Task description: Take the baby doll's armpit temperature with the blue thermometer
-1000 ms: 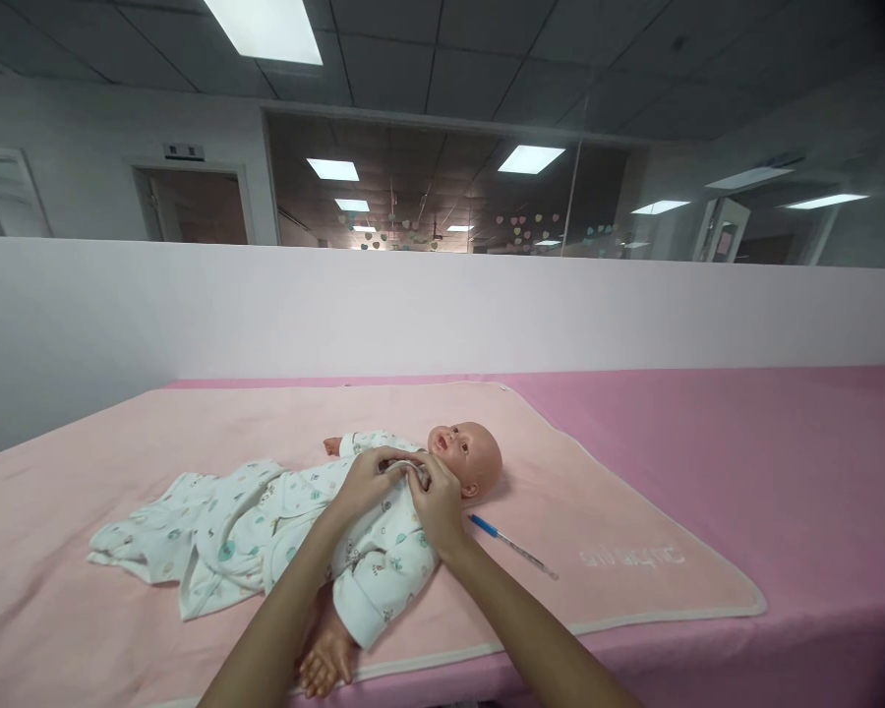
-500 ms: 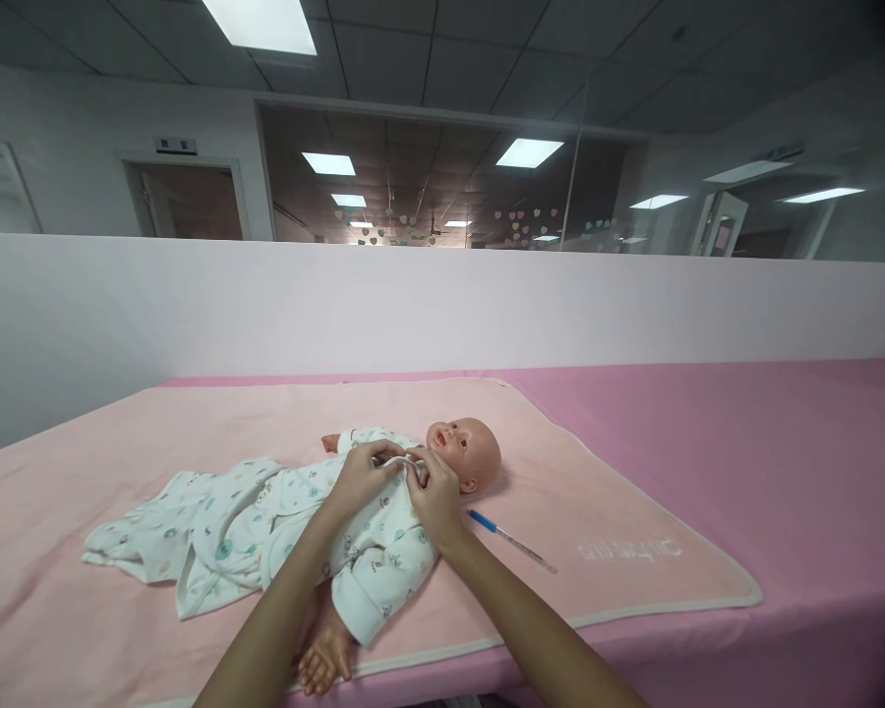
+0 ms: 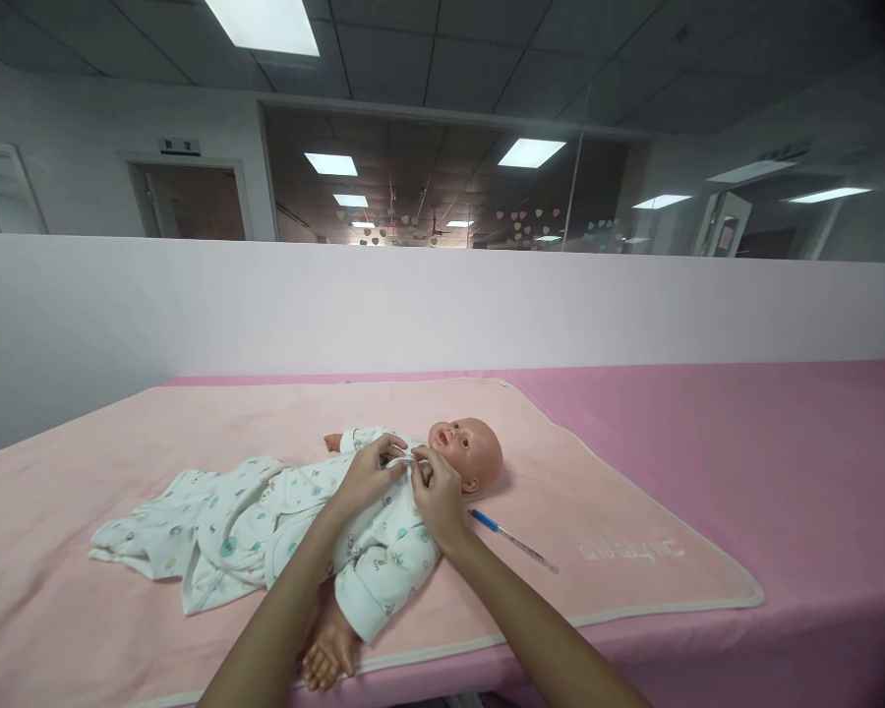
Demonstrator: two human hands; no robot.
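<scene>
A baby doll (image 3: 479, 454) lies on its back, its head to the right. It wears a white long-sleeved baby outfit (image 3: 302, 492) with small printed figures, and the empty lower part spreads to the left. At the neckline, my left hand (image 3: 373, 472) pinches the fabric between thumb and fingers. Close beside it, my right hand (image 3: 438, 492) pinches the same edge just below the doll's chin. Whether a tie or a snap is between the fingertips, I cannot make out.
Under the doll lies a peach blanket (image 3: 634, 580) with a pale border, spread over a pink sheet (image 3: 818, 472). A thermometer with a blue cap (image 3: 512, 539) rests right of my right hand. A low white wall (image 3: 442, 305) rises behind.
Both hands stay at the neckline with only slight finger movement. The whole view has shifted a little; the doll and the thermometer lie as before.
</scene>
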